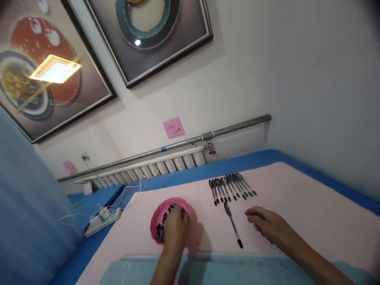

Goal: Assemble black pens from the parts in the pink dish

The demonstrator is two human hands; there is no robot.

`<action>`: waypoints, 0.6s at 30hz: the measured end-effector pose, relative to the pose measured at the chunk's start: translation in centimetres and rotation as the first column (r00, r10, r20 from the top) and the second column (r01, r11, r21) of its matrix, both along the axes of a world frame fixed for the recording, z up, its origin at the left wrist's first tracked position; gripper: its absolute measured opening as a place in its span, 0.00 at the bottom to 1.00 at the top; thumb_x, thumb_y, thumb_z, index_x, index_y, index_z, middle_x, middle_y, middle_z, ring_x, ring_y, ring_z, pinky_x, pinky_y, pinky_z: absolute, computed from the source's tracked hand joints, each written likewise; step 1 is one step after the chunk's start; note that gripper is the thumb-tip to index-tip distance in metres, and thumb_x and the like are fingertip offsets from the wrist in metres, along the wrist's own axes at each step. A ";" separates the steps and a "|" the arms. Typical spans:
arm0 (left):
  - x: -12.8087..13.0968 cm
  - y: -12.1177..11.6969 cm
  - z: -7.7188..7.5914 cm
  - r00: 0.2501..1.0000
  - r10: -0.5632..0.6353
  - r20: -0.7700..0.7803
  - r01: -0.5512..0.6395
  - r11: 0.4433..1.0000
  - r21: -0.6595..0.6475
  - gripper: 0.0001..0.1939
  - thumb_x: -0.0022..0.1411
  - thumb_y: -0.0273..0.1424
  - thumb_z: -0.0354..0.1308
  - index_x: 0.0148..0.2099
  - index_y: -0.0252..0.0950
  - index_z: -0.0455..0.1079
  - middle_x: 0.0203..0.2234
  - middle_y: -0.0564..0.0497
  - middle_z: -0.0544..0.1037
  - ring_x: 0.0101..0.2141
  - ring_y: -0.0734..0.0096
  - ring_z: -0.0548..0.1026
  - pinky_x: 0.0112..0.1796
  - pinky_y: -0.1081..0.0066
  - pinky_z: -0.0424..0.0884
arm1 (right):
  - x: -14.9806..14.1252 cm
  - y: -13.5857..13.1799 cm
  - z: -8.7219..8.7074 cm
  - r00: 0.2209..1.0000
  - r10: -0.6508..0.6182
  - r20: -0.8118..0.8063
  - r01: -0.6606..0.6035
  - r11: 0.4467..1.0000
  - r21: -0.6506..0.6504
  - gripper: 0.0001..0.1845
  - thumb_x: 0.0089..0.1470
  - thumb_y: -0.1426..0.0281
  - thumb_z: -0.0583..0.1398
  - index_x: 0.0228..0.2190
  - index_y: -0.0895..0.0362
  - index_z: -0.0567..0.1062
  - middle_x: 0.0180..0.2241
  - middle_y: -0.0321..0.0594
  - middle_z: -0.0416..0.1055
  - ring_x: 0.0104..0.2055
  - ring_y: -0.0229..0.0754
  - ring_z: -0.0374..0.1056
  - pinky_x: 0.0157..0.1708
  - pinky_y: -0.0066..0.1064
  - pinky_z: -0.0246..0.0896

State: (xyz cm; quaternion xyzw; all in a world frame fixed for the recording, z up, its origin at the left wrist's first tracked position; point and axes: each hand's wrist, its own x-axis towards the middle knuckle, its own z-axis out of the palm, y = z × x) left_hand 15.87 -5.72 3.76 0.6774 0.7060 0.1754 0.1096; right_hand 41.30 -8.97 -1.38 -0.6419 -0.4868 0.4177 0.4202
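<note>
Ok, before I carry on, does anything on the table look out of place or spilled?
Only one pen stands out: it lies apart from the neat row of pens, nearer the person. I see no spill or damage.

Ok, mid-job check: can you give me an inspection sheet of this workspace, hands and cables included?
Surface: pink sheet over blue cover, looks flat.
Job's things: pens in a slanting row; single pen lies nearer; bowl holds small dark pieces.
Clutter: nothing seen among the pens; green item far left, unclear what.
Hands: left hand in the bowl, fingertips and any grip hidden; right hand beside the single pen, apart from it, nothing seen in it.
Cables: white cables by the power strip, left of the bowl, away from the pens.
Surroundings: wall with framed pictures, pipe and radiator; curtain at left.
</note>
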 end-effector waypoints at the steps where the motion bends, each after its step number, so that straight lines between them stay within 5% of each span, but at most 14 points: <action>1: -1.4 0.4 0.3 0.999 0.039 -0.030 -0.039 0.999 0.002 0.13 0.60 0.28 0.44 0.40 0.32 0.70 0.36 0.41 0.77 0.36 0.63 0.74 0.34 0.70 0.61 | 0.0 0.0 0.0 1.000 -0.004 0.006 0.004 1.000 0.002 0.10 0.45 0.65 0.52 0.28 0.54 0.71 0.15 0.33 0.61 0.15 0.35 0.55 0.15 0.27 0.47; 5: -4.6 1.8 -0.5 0.989 0.100 -0.112 -0.109 0.991 -0.081 0.10 0.54 0.26 0.50 0.36 0.33 0.72 0.35 0.40 0.78 0.38 0.60 0.74 0.35 0.69 0.63 | -0.1 -0.1 -0.4 0.999 -0.009 0.037 0.009 1.000 0.013 0.09 0.44 0.65 0.52 0.26 0.54 0.71 0.15 0.33 0.61 0.17 0.37 0.57 0.16 0.27 0.48; 11: -4.0 2.3 -2.7 0.991 0.094 -0.097 -0.108 0.983 -0.148 0.13 0.52 0.28 0.53 0.39 0.30 0.73 0.37 0.36 0.78 0.38 0.55 0.75 0.34 0.67 0.64 | -0.6 -0.7 -0.1 0.996 0.000 0.089 0.002 1.000 -0.021 0.11 0.46 0.65 0.51 0.28 0.55 0.71 0.17 0.36 0.63 0.19 0.40 0.60 0.16 0.28 0.50; 18: -5.0 1.6 -1.0 0.997 0.075 0.022 -0.073 0.995 -0.068 0.13 0.57 0.29 0.47 0.32 0.30 0.72 0.31 0.38 0.78 0.34 0.60 0.74 0.33 0.68 0.62 | -1.0 -1.0 0.5 0.994 -0.024 0.105 0.020 0.999 0.046 0.11 0.46 0.64 0.51 0.28 0.55 0.71 0.18 0.36 0.65 0.21 0.40 0.61 0.19 0.29 0.53</action>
